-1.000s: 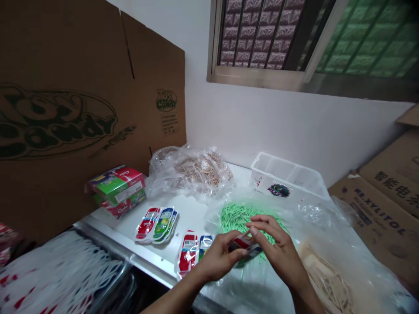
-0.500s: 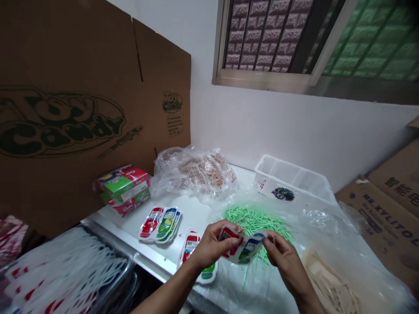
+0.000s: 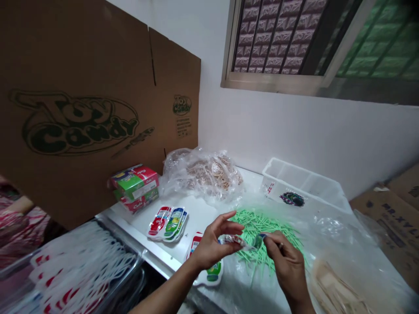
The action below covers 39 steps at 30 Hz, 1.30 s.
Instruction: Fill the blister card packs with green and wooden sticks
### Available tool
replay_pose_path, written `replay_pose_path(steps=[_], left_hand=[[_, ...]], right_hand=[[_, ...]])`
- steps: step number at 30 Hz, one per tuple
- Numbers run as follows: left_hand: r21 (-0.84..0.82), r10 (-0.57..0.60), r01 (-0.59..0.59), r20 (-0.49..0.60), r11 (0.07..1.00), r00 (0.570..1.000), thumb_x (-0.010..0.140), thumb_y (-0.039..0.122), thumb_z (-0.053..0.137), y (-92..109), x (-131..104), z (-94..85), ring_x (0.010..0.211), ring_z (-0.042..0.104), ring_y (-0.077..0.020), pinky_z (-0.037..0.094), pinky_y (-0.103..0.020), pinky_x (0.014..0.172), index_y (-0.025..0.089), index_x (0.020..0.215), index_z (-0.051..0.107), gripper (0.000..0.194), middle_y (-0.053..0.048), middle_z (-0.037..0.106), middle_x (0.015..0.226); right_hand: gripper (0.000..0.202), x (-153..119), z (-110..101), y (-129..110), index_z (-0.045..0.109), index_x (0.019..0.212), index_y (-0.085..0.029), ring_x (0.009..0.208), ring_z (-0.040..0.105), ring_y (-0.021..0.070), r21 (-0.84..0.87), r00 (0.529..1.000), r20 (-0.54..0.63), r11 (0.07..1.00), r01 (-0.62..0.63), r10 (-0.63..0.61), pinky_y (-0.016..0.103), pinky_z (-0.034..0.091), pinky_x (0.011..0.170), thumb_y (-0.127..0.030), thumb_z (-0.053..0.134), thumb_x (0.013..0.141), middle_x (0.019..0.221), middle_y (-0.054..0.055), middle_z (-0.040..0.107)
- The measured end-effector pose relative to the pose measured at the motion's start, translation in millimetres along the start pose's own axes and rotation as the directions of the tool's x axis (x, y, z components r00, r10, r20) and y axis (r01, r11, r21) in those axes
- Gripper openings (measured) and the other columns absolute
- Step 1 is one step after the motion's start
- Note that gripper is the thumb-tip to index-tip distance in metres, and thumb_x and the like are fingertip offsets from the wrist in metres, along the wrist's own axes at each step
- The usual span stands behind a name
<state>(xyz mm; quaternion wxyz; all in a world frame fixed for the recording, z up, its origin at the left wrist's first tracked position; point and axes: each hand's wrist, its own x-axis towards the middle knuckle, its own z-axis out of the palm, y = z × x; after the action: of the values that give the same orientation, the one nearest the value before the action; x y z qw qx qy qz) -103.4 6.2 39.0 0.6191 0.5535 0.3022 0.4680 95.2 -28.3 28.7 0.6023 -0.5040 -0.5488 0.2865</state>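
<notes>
Between both hands, above the table, is a red, blue and green packet (image 3: pixel 234 240), now seen nearly edge-on. My left hand (image 3: pixel 218 242) pinches its red end between thumb and fingers. The blue-green end is gripped by the fingertips of my right hand (image 3: pixel 283 257), which also has a small thin end of something showing at its fingers. Behind the packet lies a heap of green sticks (image 3: pixel 268 231) on clear plastic. Similar packets (image 3: pixel 214 271) lie under my left wrist, partly hidden, and a further small stack (image 3: pixel 167 223) rests to their left.
Two colourful boxes (image 3: pixel 135 185) are stacked by the tall cardboard (image 3: pixel 98 87). A bag of brown sticks (image 3: pixel 209 172) and a white basket (image 3: pixel 304 183) stand at the back. A bin of packets (image 3: pixel 81 266) is at lower left; pale sticks (image 3: pixel 337 288) lie at right.
The packet has turned from showing its printed face to nearly edge-on, and my left fingers have lifted and spread somewhat. The view has shifted slightly left, and a person's arm now shows at the left edge.
</notes>
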Motion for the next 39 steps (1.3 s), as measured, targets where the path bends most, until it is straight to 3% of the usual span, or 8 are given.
replay_pose_path(steps=[12, 17, 21, 27, 29, 32, 35, 39], left_hand=[[0.088, -0.016, 0.02, -0.044, 0.996, 0.999, 0.061, 0.02, 0.078, 1, -10, -12.5, 0.086, 0.06, -0.0183, 0.046, -0.027, 0.079, 0.018, 0.114, 0.058, 0.057, -0.006, 0.067, 0.095], [-0.007, -0.098, 0.098, -0.108, 0.995, 0.989, 0.064, 0.03, 0.074, -6, -13, -21.8, 0.061, 0.056, -0.0134, 0.046, -0.025, 0.058, 0.011, 0.078, 0.064, 0.025, -0.002, 0.061, 0.069], [0.213, -0.013, 0.08, -0.301, 0.974, 0.954, 0.07, 0.033, 0.068, 0, -15, -56.6, 0.058, 0.054, -0.0115, 0.043, -0.022, 0.055, 0.013, 0.087, 0.06, 0.028, 0.0, 0.06, 0.068], [0.766, 0.163, 0.339, -0.494, 0.546, 0.854, 0.069, 0.025, 0.064, 11, -21, -150.0, 0.077, 0.06, -0.0193, 0.044, -0.026, 0.069, 0.02, 0.112, 0.05, 0.046, -0.002, 0.066, 0.086], [0.812, 0.124, 0.499, -0.553, 0.304, 0.824, 0.073, 0.026, 0.061, 7, -21, -175.7, 0.086, 0.061, -0.0208, 0.043, -0.027, 0.075, 0.021, 0.122, 0.042, 0.053, -0.003, 0.066, 0.097], [0.781, 0.098, 0.604, -0.622, 0.159, 0.777, 0.075, 0.027, 0.059, -5, -21, -201.7, 0.098, 0.059, -0.0245, 0.042, -0.031, 0.081, 0.02, 0.13, 0.034, 0.061, -0.009, 0.063, 0.11], [0.77, 0.09, 0.631, -0.638, 0.092, 0.765, 0.073, 0.025, 0.062, -15, -23, -211.0, 0.11, 0.052, -0.0287, 0.038, -0.036, 0.088, 0.018, 0.13, 0.035, 0.064, -0.014, 0.056, 0.12], [0.802, 0.094, 0.596, -0.597, 0.039, 0.797, 0.083, 0.028, 0.049, -25, -28, -189.7, 0.12, 0.042, -0.028, 0.032, -0.038, 0.096, 0.015, 0.126, 0.039, 0.045, -0.016, 0.047, 0.129]], right_hand=[[0.018, 6, 23, -2, 0.061, 0.081, -0.019, 0.056, 0.04, 0.0123, 0.039, 0.997, -0.028, 0.997, -0.067, 0.068, 0.024, 0.033, 0.05, -0.037, 0.057, 0.082, 0.061, -0.002, 0.044], [0.017, 20, 38, -3, 0.061, 0.078, -0.019, 0.075, 0.051, 0.0157, -0.04, 0.991, 0.132, 0.999, 0.012, -0.007, 0.025, 0.04, 0.066, -0.036, 0.058, 0.081, 0.08, 0.002, 0.056], [0.026, 37, 75, 12, 0.058, 0.077, -0.018, 0.066, 0.049, 0.0138, -0.148, 0.944, 0.32, 0.988, -0.033, 0.079, 0.024, 0.039, 0.06, -0.042, 0.051, 0.085, 0.069, -0.001, 0.053], [0.034, 55, 187, 47, 0.057, 0.07, -0.014, 0.064, 0.053, 0.0121, -0.303, 0.817, 0.551, 0.953, 0.003, 0.172, 0.025, 0.045, 0.064, -0.04, 0.045, 0.089, 0.063, -0.002, 0.054], [0.026, 58, 225, 56, 0.061, 0.089, -0.013, 0.076, 0.059, 0.0144, -0.344, 0.777, 0.591, 0.939, 0.001, 0.216, 0.031, 0.049, 0.071, -0.036, 0.05, 0.089, 0.084, 0.002, 0.062], [0.03, 57, 266, 68, 0.054, 0.113, -0.016, 0.095, 0.059, 0.0195, -0.416, 0.735, 0.62, 0.91, 0.011, 0.274, 0.039, 0.05, 0.08, -0.033, 0.053, 0.088, 0.114, 0.006, 0.057], [0.032, 55, 274, 76, 0.053, 0.115, -0.017, 0.097, 0.058, 0.0204, -0.473, 0.719, 0.628, 0.88, 0.049, 0.297, 0.04, 0.05, 0.081, -0.033, 0.054, 0.088, 0.116, 0.006, 0.056], [0.026, 46, 231, 85, 0.06, 0.097, -0.014, 0.082, 0.06, 0.0156, -0.518, 0.709, 0.643, 0.847, 0.122, 0.291, 0.031, 0.048, 0.073, -0.035, 0.046, 0.091, 0.093, 0.004, 0.063]])
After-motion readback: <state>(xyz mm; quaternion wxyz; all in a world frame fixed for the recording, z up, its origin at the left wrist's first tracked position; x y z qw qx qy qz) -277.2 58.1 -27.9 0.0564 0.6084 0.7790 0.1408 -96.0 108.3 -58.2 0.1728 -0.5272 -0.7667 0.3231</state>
